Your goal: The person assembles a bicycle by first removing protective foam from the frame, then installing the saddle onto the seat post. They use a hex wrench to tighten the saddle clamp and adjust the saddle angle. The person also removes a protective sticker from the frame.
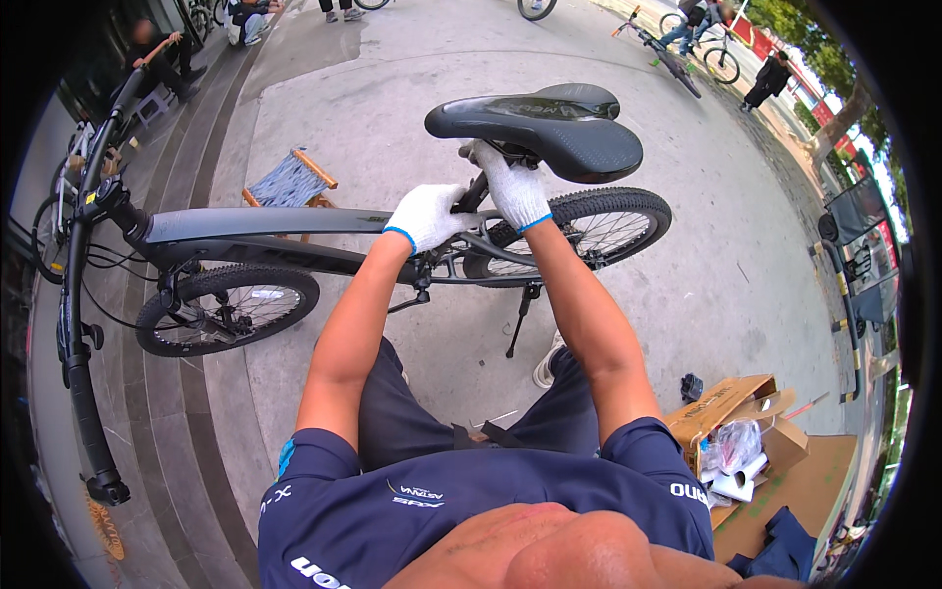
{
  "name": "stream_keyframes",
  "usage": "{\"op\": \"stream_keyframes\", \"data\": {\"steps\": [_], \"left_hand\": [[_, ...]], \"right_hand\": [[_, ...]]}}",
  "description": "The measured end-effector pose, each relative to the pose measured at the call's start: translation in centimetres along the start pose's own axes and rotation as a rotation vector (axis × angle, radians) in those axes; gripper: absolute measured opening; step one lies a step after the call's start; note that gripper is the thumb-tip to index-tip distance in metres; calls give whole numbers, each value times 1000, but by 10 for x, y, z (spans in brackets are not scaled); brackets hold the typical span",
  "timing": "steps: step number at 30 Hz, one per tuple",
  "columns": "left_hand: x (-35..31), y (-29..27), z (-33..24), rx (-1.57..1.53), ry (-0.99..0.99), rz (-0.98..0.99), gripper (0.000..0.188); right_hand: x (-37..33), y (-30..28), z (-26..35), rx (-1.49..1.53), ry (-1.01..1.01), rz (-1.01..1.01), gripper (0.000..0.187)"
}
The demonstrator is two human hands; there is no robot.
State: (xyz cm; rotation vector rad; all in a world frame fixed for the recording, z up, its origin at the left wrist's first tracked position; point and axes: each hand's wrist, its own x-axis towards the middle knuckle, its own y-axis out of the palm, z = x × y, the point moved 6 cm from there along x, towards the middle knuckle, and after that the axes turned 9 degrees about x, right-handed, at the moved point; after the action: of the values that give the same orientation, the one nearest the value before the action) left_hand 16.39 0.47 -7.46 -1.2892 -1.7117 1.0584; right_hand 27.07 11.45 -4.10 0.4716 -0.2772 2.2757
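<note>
A dark grey bicycle stands across in front of me, its handlebar (74, 324) to the left and its rear wheel (638, 228) to the right. My left hand (428, 218), in a white knit glove with a blue cuff, is closed round the bottom of the seat post (473, 193), where it meets the frame (285, 222). Right below the black saddle (549, 128), my right hand (512, 187), gloved alike, grips the top of the seat post. The saddle hides some of its fingers. A kickstand (517, 324) reaches down to the ground.
Behind the frame stands a folding stool (291, 182) with a woven seat. Steps (186, 167) run along the left. An opened cardboard box (731, 417) with plastic wrap lies at the lower right, near a small black object (692, 387). Several people and bicycles are farther off.
</note>
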Motion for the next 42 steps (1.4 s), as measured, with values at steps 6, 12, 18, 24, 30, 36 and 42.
{"op": "stream_keyframes", "data": {"steps": [6,12,18,24,30,36,42], "left_hand": [[-2,-2,0,-137,20,-36,49],[-6,-5,-3,-198,58,-92,40],[-4,1,1,-138,19,-84,39],[5,21,16,3,36,-116,41],[7,24,17,-31,88,-139,43],[1,12,8,-160,52,-16,43],[9,9,8,-199,24,150,41]], "right_hand": [[-11,8,-32,-506,-111,-2,43],[-27,19,-52,-93,101,-129,51],[-23,22,-74,-334,110,76,41],[-32,36,-111,-269,132,-81,46],[-45,32,-101,-175,54,-111,55],[-93,-16,-76,-356,180,-185,45],[-121,14,-108,513,824,-62,44]]}}
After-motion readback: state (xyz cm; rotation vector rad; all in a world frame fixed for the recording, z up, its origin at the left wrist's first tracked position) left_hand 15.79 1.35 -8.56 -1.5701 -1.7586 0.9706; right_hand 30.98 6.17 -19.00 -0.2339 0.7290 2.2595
